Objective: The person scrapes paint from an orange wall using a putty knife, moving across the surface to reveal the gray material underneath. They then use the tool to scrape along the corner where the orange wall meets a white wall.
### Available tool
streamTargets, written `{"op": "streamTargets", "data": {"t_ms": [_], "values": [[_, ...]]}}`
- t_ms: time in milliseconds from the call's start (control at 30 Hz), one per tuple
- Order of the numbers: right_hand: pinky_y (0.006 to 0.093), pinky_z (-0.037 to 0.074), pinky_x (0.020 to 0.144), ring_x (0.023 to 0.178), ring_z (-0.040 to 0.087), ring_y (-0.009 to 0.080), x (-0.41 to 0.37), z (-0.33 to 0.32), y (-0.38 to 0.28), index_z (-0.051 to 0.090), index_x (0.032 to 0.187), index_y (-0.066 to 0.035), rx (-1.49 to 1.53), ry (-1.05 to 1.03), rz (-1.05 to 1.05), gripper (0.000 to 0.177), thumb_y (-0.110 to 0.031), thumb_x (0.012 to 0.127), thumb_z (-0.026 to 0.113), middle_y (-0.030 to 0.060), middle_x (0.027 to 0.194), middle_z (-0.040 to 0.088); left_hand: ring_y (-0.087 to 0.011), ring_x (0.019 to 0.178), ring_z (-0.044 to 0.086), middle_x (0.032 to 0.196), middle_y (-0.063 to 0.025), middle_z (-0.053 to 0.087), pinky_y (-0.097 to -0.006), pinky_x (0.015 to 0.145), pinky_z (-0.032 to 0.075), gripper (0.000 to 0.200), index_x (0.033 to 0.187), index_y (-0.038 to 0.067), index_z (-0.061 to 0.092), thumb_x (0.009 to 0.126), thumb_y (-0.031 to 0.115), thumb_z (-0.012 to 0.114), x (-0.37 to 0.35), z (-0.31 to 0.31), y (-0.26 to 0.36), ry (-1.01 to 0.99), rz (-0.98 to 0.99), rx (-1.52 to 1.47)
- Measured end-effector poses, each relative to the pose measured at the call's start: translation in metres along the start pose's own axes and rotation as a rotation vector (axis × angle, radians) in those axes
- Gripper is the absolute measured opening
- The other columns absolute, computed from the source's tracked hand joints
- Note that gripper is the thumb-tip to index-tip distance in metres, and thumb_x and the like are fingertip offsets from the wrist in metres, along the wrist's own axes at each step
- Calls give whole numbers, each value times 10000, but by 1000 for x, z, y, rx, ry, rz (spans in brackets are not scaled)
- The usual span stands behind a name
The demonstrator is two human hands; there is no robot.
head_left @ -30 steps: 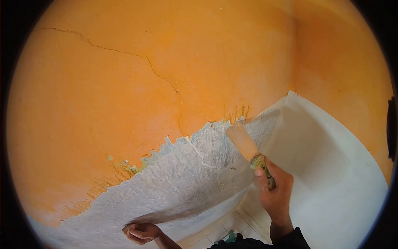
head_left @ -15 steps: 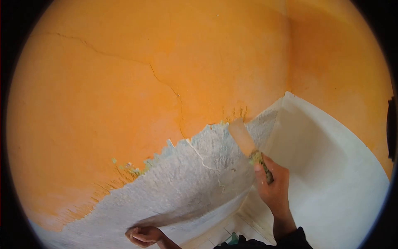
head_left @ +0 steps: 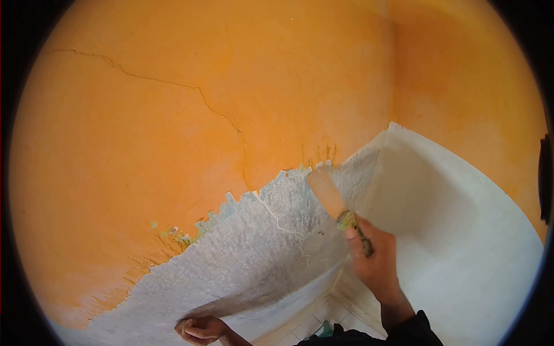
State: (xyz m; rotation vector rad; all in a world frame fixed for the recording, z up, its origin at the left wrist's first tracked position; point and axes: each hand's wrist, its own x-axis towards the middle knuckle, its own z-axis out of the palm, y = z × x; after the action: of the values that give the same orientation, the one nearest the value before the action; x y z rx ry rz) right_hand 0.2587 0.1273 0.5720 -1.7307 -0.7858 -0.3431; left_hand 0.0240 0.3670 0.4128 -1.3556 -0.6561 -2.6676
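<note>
My right hand (head_left: 375,248) is closed around the worn, paint-flecked handle of a putty knife (head_left: 327,194). Its wide blade points up and left, its tip just below the ragged edge of the orange paint (head_left: 202,132). Whether the blade touches the wall is hard to tell. Lower down, my left hand (head_left: 201,330) is curled with bent fingers close to the bare grey wall (head_left: 254,248); the inside of its palm is hidden. Thin scratch marks (head_left: 320,154) run through the orange paint above the blade.
A long crack (head_left: 202,92) crosses the orange paint and continues as a pale line down the grey part. On the right, past the corner, a second wall has a white lower part (head_left: 461,230). Floor tiles (head_left: 329,314) and a green item (head_left: 327,329) show at the bottom.
The view has shifted slightly, moving the wall left and up in the picture. Against the wall, the putty knife has come down a little. My left hand looks much the same.
</note>
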Motion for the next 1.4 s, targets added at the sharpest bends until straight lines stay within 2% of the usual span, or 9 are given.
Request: {"op": "streamTargets", "data": {"t_ms": [100, 200, 367, 467, 633, 967, 1167, 1200, 1400], "values": [[303, 449, 541, 550, 563, 197, -4, 1, -1, 613, 1072, 56, -25, -32, 26, 281, -155, 887, 612, 177, 675, 586, -177, 602, 402, 641, -54, 406, -294, 559, 294, 242, 691, 30, 478, 895, 153, 434, 0, 7, 7, 89, -45, 41], [297, 448, 542, 548, 559, 196, -1, -2, -8, 617, 1081, 34, -24, -25, 42, 270, -154, 888, 608, 173, 673, 582, -171, 638, 417, 705, -54, 428, -281, 581, 329, 239, 711, 20, 479, 907, 149, 435, 2, 7, 8, 34, 15, 16], [290, 440, 537, 529, 521, 195, 3, 2, -14, 616, 1092, 4, -27, -77, 74, 254, -153, 893, 596, 155, 656, 555, -166, 634, 414, 698, -56, 430, -282, 577, 320, 237, 717, 20, 491, 907, 152, 441, -2, 6, 8, 26, -5, 33], [288, 437, 535, 522, 501, 203, -3, 10, 0, 612, 1089, 9, 3, -26, -37, 252, -151, 896, 591, 151, 651, 548, -159, 625, 405, 687, -54, 426, -278, 565, 307, 239, 714, 22, 496, 907, 152, 442, 2, 10, 7, 17, 4, 2], [295, 439, 537, 529, 505, 216, -5, 7, -6, 611, 1091, 11, 14, -56, 49, 261, -165, 899, 593, 164, 675, 570, -150, 616, 393, 671, -47, 418, -272, 547, 290, 245, 705, 26, 498, 908, 151, 442, 4, 3, 10, 5, 9, 4], [313, 459, 545, 560, 582, 247, -13, 13, -17, 606, 1099, 20, -14, -95, -20, 271, -158, 894, 602, 185, 711, 588, -177, 633, 412, 690, -61, 424, -288, 583, 325, 245, 710, 25, 479, 908, 161, 436, 0, 7, 4, 21, 9, -16], [311, 450, 537, 547, 566, 252, -11, 11, -18, 615, 1081, 18, -15, -80, 17, 263, -169, 896, 598, 172, 689, 584, -195, 605, 416, 640, -69, 424, -312, 551, 302, 233, 682, 25, 474, 877, 146, 434, 0, 4, 1, 51, 18, -26], [311, 449, 535, 543, 561, 252, -14, 12, -19, 616, 1077, 19, -18, -64, 31, 261, -167, 895, 598, 172, 684, 581, -184, 638, 425, 693, -66, 434, -297, 585, 333, 241, 710, 24, 483, 904, 158, 434, 2, 3, 2, 18, 41, -51], [307, 436, 516, 515, 533, 228, -14, 16, -17, 618, 1068, 26, 5, -32, 39, 262, -165, 889, 603, 163, 644, 558, -177, 604, 407, 669, -65, 437, -295, 549, 308, 249, 675, 29, 477, 888, 149, 432, 2, 5, 4, 15, 80, 12]]}}
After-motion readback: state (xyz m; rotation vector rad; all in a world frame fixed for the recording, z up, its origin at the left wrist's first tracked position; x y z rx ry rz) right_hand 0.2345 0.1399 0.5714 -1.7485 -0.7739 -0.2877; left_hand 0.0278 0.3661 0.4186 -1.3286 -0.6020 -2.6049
